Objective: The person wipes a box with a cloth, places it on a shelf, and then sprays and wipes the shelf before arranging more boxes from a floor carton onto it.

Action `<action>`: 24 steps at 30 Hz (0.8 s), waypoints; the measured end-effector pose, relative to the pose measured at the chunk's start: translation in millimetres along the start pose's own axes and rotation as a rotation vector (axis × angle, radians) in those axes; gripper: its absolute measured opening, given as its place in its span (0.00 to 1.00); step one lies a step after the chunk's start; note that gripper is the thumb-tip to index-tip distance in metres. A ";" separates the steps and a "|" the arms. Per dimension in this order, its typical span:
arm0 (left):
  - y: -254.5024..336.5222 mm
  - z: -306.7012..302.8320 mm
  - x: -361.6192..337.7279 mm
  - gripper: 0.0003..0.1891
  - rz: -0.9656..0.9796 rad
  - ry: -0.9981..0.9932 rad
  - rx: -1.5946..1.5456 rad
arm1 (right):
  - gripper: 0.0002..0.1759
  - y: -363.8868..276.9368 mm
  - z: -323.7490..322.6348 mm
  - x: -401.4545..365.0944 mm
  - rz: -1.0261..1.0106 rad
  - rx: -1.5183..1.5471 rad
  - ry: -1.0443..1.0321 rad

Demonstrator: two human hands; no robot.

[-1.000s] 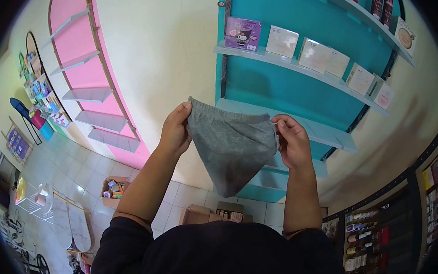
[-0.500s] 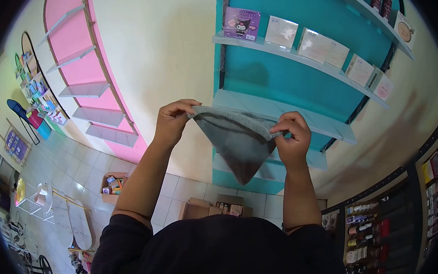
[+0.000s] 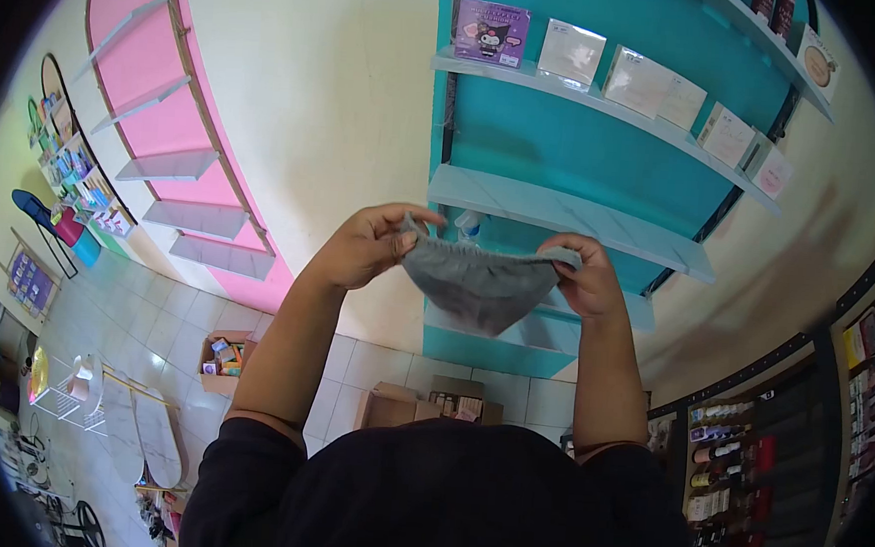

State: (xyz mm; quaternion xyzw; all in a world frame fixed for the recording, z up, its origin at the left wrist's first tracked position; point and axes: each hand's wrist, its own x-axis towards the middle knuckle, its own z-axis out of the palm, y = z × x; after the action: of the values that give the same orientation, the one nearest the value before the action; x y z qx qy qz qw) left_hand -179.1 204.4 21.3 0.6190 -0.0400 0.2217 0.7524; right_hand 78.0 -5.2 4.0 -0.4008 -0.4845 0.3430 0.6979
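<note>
A grey cloth [image 3: 479, 288] with a gathered upper edge hangs between my two hands, in front of the teal shelves. My left hand [image 3: 367, 244] grips its left corner with the thumb pressed on the fabric and one finger stretched out. At the right corner, my right hand [image 3: 588, 273] pinches the edge between thumb and fingers. The lower part of the cloth sags and is slightly blurred. Just behind its upper edge, a clear bottle top [image 3: 468, 225] shows near the lower shelves; the rest of that bottle is hidden.
Boxed cosmetics, including a purple box [image 3: 491, 33], stand on the upper teal-wall shelf [image 3: 589, 97]. Below it is a marbled shelf [image 3: 571, 217]. Open cartons [image 3: 394, 407] sit on the tiled floor. A dark rack of bottles [image 3: 721, 471] is at right, pink-wall shelves [image 3: 195, 219] at left.
The cloth's hanging point has risen and folded up, making it shorter and wider. My left hand has shifted its grip, with a finger now extended. The bottle top has come into sight.
</note>
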 end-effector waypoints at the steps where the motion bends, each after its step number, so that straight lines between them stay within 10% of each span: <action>1: -0.4 3.6 0.0 0.18 -0.089 -0.078 -0.078 | 0.07 5.8 -3.2 0.6 0.088 0.193 -0.137; 7: -27.5 26.6 13.4 0.16 -0.113 -0.214 -0.221 | 0.18 55.0 26.3 17.4 0.135 0.850 -0.607; 24: -26.5 53.9 22.8 0.18 0.228 0.055 0.595 | 0.29 87.8 59.8 41.3 0.231 0.393 -0.269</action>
State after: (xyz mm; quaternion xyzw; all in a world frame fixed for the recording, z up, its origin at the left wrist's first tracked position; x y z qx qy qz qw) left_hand -136.9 156.1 17.1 0.7972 -0.0220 0.3232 0.5094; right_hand 25.4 83.1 -45.2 -0.2607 -0.4482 0.5581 0.6478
